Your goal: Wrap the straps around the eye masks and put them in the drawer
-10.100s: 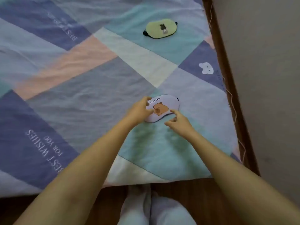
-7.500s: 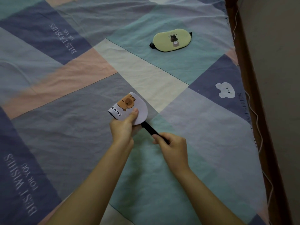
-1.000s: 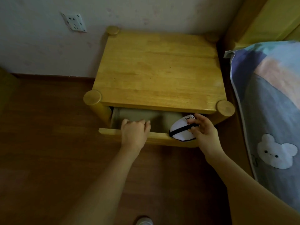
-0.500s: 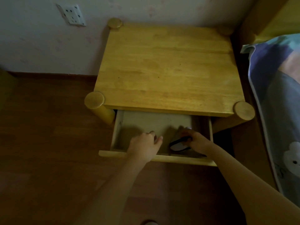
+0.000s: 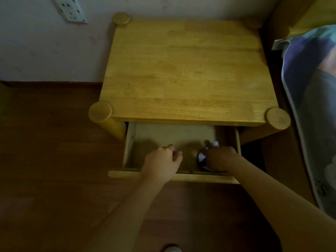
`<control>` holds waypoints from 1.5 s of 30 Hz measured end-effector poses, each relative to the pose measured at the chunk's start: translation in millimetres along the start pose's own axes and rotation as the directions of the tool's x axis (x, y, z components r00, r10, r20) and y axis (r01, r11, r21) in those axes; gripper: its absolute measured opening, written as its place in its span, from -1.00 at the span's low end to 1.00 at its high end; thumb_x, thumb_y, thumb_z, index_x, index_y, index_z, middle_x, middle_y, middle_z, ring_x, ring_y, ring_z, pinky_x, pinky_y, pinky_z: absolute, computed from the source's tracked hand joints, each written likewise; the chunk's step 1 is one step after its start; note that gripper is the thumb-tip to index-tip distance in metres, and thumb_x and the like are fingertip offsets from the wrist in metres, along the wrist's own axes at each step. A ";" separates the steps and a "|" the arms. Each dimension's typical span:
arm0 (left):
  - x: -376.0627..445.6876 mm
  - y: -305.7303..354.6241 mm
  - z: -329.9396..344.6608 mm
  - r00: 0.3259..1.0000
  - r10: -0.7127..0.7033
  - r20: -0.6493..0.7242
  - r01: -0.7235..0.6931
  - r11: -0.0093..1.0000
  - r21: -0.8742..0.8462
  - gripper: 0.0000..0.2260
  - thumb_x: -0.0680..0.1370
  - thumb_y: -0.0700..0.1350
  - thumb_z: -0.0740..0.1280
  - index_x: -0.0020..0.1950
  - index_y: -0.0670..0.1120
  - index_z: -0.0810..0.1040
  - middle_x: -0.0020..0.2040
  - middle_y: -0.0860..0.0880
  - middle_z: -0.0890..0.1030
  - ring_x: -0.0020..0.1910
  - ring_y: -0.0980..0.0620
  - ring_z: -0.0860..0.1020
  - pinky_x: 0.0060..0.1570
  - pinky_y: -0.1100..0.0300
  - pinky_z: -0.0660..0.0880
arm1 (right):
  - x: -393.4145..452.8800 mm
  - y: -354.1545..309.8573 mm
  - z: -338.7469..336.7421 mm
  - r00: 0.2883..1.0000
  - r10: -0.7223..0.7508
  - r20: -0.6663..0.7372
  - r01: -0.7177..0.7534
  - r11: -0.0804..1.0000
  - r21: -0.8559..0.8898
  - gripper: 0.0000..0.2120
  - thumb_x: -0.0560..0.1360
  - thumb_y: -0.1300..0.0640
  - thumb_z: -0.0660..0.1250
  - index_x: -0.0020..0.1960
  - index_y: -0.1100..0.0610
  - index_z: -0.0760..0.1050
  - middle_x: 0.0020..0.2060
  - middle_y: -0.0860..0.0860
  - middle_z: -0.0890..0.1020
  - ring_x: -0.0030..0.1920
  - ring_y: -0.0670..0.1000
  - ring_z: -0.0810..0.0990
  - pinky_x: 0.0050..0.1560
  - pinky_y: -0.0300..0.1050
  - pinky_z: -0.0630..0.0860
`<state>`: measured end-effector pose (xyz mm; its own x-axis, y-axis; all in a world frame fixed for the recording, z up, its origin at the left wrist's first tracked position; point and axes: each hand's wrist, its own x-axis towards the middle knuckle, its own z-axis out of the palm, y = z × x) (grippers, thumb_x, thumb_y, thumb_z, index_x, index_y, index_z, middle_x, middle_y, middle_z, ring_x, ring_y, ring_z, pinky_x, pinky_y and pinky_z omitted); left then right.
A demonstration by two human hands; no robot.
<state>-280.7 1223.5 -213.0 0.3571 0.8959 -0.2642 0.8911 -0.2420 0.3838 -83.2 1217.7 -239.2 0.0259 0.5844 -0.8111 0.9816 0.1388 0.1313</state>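
The wooden nightstand's drawer [image 5: 130, 142] stands pulled out toward me. My right hand [image 5: 221, 157] is down inside its right part, closed over the folded white eye mask [image 5: 202, 157] with its black strap wound around it; most of the mask is hidden under the fingers. My left hand [image 5: 161, 164] rests over the drawer's front edge near the middle, fingers curled on the board. The green eye mask is out of view.
The nightstand top [image 5: 185, 70] is bare wood against a pale wall with a socket [image 5: 70, 10]. The bed with its patchwork quilt [image 5: 316, 99] runs along the right. Dark wooden floor [image 5: 54, 160] lies to the left and below.
The drawer has come out further under my left hand. My right hand has sunk lower into the drawer with the wrapped mask, toward the drawer's bottom.
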 end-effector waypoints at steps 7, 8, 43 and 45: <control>-0.3 -0.1 0.5 1.000 -0.010 -0.005 0.011 1.000 0.018 -0.68 0.60 0.15 0.10 0.00 0.00 0.55 -0.32 0.06 0.50 -0.34 0.04 0.49 -0.38 0.18 0.39 | -6.7 7.6 5.9 0.997 0.018 -0.078 -0.010 0.995 0.101 -0.59 0.56 -0.08 0.13 0.40 -0.08 0.27 0.30 0.09 0.46 0.24 0.13 0.49 0.14 0.00 0.46; -0.1 -0.3 1.2 1.000 -0.015 -0.001 0.015 1.000 0.017 -0.68 0.60 0.15 0.10 0.01 0.00 0.54 -0.31 0.06 0.51 -0.35 0.05 0.47 -0.39 0.18 0.36 | -8.2 9.5 8.1 0.994 0.028 -0.104 -0.014 0.991 0.136 -0.60 0.56 -0.05 0.14 0.38 -0.08 0.30 0.29 0.09 0.48 0.22 0.13 0.51 0.12 -0.02 0.46; -129.0 469.5 0.5 0.525 0.764 0.374 -0.838 0.540 0.075 -0.28 0.45 0.19 0.30 0.53 0.09 0.06 0.42 0.07 0.36 0.37 -0.01 0.34 0.32 0.06 0.25 | -483.8 224.3 272.5 0.384 0.866 -0.321 0.193 0.265 0.945 -0.26 0.34 -0.08 0.34 0.47 -0.13 0.15 0.42 -0.18 0.33 0.40 -0.15 0.28 0.36 -0.28 0.23; -153.4 492.8 32.7 0.491 0.756 0.432 -0.860 0.501 0.100 -0.28 0.46 0.22 0.28 0.53 0.10 0.04 0.44 0.08 0.33 0.40 0.01 0.31 0.32 0.07 0.24 | -495.6 229.1 313.1 0.400 0.874 -0.274 0.125 0.245 0.962 -0.22 0.34 -0.05 0.38 0.47 -0.16 0.10 0.41 -0.14 0.34 0.39 -0.11 0.30 0.33 -0.20 0.27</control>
<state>112.8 954.6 -12.2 0.9704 0.0956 -0.2219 0.1672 -0.9287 0.3311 188.1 709.5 14.5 0.8167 0.5746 -0.0532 0.4254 -0.6618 -0.6174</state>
